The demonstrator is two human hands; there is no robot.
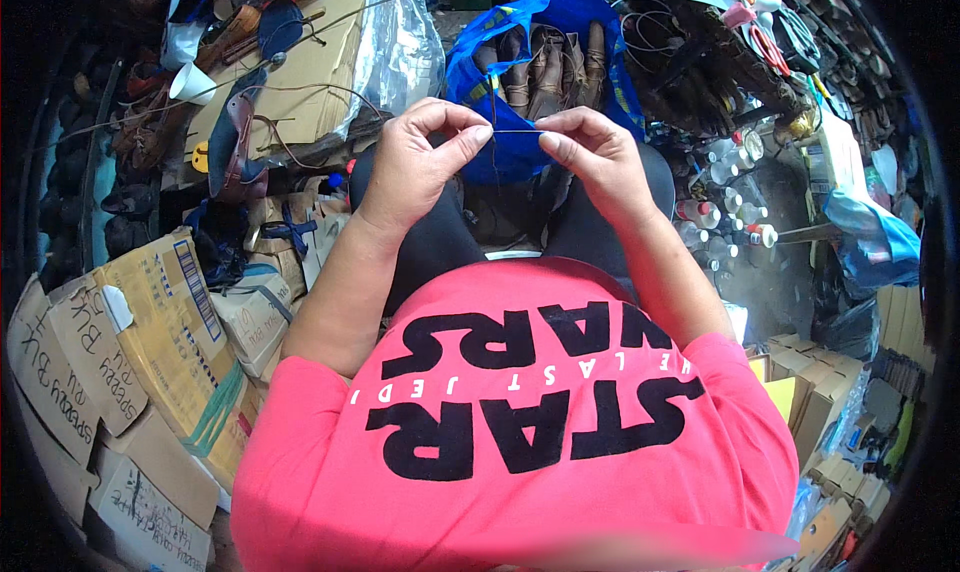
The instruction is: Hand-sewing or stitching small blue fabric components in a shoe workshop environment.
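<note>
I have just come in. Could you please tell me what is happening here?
A person in a red shirt is holding a thin, pale piece stretched level between the left hand and the right hand, pinched at each end. It may be a needle or a wire; it is too small to tell. Just beyond the hands stands an open blue bag with long brown things inside. Plastic bottles stand to the right.

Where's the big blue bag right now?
In the head view, the blue bag is at the top, slightly right of centre, beyond the left hand and right hand.
</note>
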